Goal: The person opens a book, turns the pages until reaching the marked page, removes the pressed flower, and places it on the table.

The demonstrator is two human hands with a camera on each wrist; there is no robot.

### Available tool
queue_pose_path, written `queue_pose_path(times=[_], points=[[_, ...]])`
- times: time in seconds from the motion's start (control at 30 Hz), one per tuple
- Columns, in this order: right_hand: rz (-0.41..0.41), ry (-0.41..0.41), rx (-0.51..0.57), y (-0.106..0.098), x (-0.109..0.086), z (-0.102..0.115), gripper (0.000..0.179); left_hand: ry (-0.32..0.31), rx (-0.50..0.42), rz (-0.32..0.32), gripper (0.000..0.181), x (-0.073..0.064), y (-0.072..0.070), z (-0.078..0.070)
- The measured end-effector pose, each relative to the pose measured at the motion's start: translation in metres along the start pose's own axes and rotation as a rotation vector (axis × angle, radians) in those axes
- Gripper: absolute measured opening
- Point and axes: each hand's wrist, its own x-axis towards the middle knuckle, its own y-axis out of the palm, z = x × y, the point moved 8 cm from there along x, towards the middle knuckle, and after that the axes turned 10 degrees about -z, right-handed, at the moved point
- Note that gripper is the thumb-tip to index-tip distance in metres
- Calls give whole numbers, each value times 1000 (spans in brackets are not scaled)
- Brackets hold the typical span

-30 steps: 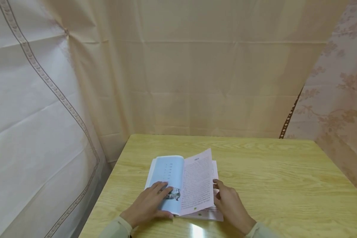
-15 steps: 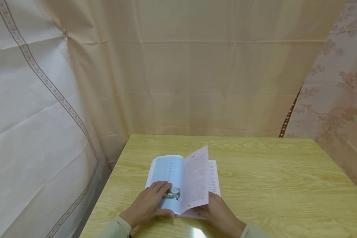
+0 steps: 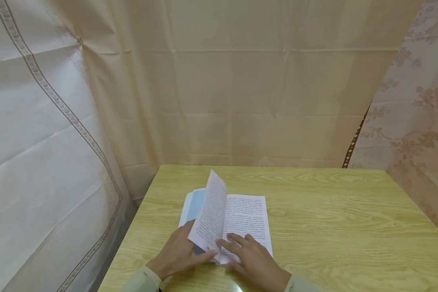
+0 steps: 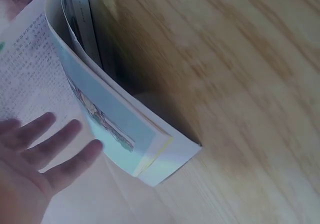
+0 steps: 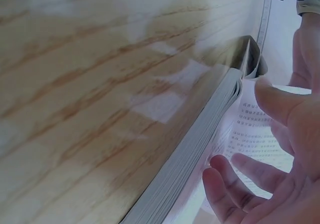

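Book [image 3: 228,221] lies spread on the counter [image 3: 332,211], near six o'clock in the head view. One leaf [image 3: 209,215] rises from the spine, its free top corner tipped toward eleven. Beneath it, at ten from the book's centre, we see part of a blue page [image 3: 195,207]; at two, a flat printed page [image 3: 252,219].

Left hand [image 3: 179,249] sits at seven o'clock of the book, partly behind the leaf's low corner. Its grip is loose, fingers spread and curled round nothing in the left wrist view. Right hand [image 3: 257,257] is at five, over the printed page, grip likewise relaxed, fingers pointing toward the spine. Whether a fingertip touches the leaf we cannot tell.

We judge the step in hand to be a page turn, past the halfway point. Next move, in our reading, calls for guiding the leaf down toward nine without creasing it, the left fingers clear of its landing, then smoothing it flat near the spine. It could spring back if let go early.
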Motion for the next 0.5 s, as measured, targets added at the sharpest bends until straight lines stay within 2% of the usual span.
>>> queue_pose_path(times=[0.13, 0.23, 0.37, 0.5], points=[[-23, -89, -41, -1, -1, 4, 62, 47, 7, -124, 82, 3, -13, -2], [-11, -103, -57, -1, -2, 3, 56, 81, 44, -199, 81, 4, -22, -4], [13, -86, -74, -3, -4, -2, 40, 149, 100, -235, 61, 4, -26, -6], [9, -112, -100, -7, -5, -6, 40, 236, 146, -247, 38, 2, -24, -7]])
